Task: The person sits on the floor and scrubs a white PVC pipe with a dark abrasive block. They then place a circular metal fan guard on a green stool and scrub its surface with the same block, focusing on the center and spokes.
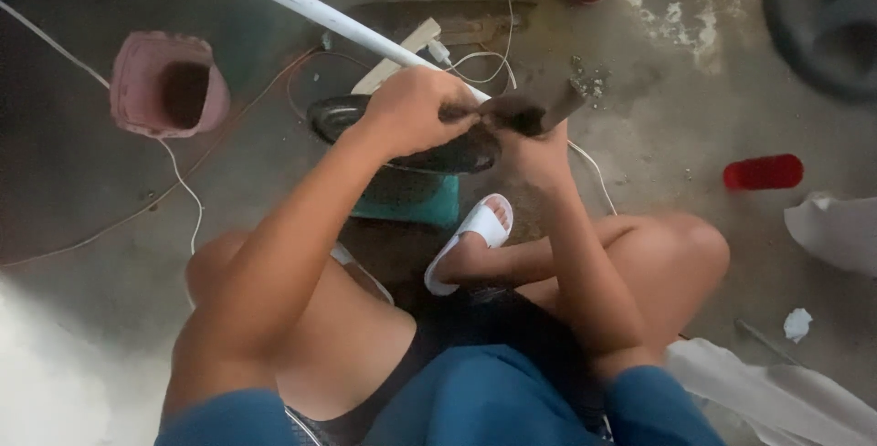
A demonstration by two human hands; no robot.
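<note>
Concrete floor (658, 117); left hand (411, 112) grip closed round white pipe (311, 9); right hand (534, 149) grips dark tool (539, 108) just beside.

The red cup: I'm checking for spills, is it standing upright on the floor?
No, the red cup lies on its side on the concrete floor.

Counted on and above the concrete floor

Two hands (416, 112) (539, 149), one white pipe (311, 12), one white sandal (470, 236), one pink container (169, 85), one red cylinder (763, 172), perhaps two white cloths (836, 231) (776, 391).
</note>
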